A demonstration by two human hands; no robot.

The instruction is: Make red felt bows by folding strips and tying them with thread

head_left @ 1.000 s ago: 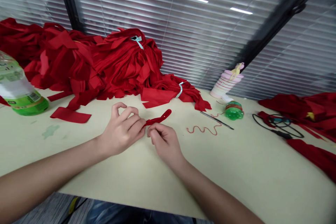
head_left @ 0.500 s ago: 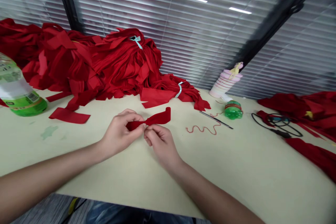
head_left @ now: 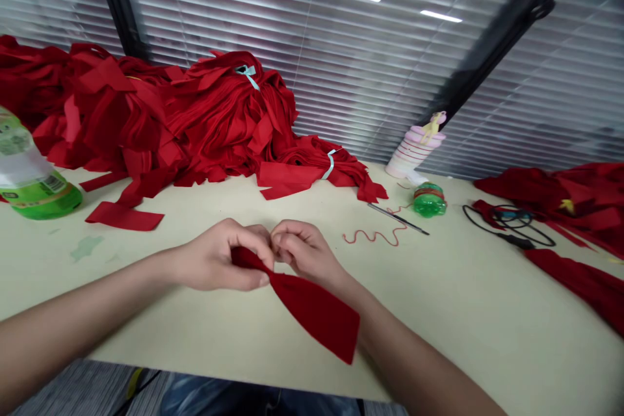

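A dark red felt-like strip (head_left: 312, 312) is folded at the middle of the view, with its wide end hanging toward me over the table. My left hand (head_left: 219, 257) pinches the folded part between thumb and fingers. My right hand (head_left: 305, 250) is curled tightly against the left, its fingers on the same fold. Their knuckles nearly touch, and the hands hide the pinched section of the strip.
A large heap of red cloth strips (head_left: 214, 117) tied with pale blue ribbon lies at the back. A green-labelled plastic bottle (head_left: 34, 185) lies at left. A thin metal tool (head_left: 397, 218), red cord (head_left: 375, 238), black cable (head_left: 507, 224) and more red cloth (head_left: 575, 198) lie right.
The strip's free end has swung from pointing right to hanging toward me and looks longer. My hands have drawn closer together and now pinch the fold side by side.
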